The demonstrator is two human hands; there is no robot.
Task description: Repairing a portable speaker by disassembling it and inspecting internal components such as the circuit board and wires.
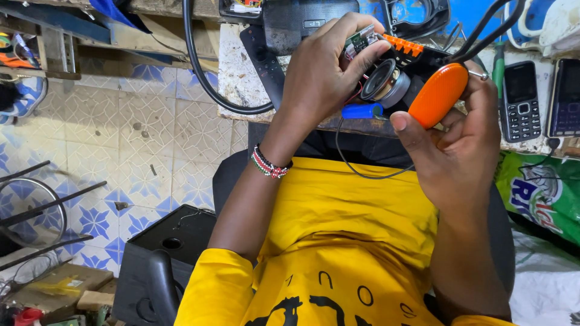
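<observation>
From the head camera, your left hand [326, 69] is raised in front of your chest, fingers curled around an opened black gadget [417, 69], with the thumb and fingertips pinching the small green board [360, 40] at its top. Inside the gadget you can see a round speaker [385, 83] and a row of orange buttons [403, 44]; a blue cylinder [361, 111] on thin wires hangs just under your left palm. Your right hand [456, 151] is closed on an orange handle [438, 95], its thumb pressed along the lower end, and the handle lies against the gadget's right side. A thin black wire [368, 172] loops down between your hands over your yellow shirt [344, 241]. A beaded bracelet [269, 166] sits on your left wrist. Beyond the hands is a worn bench [238, 78], with two phones [521, 99] lying to the right. A black box [175, 241] stands on the tiled floor [121, 133] at your left.
</observation>
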